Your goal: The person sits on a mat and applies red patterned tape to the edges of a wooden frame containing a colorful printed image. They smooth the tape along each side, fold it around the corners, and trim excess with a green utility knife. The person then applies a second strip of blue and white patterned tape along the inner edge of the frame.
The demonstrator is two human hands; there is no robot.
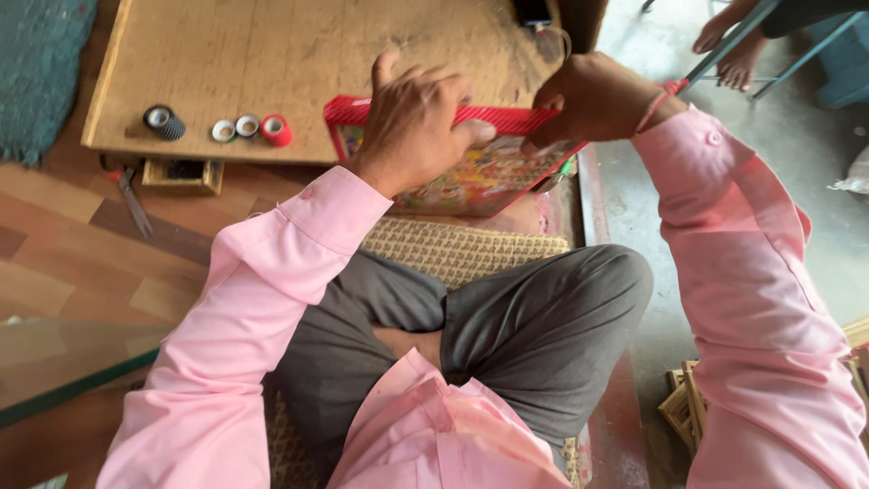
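A low wooden surface [272, 54] stands on a patchwork wood-pattern floor [81, 272], with grey concrete floor [815, 163] alongside in daylight.

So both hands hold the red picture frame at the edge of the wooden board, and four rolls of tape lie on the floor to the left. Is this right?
Not quite. The four rolls of tape lie on the wooden board, not on the floor, as the head view shows. The rest holds: the left hand and right hand hold the red picture frame at the board's edge.
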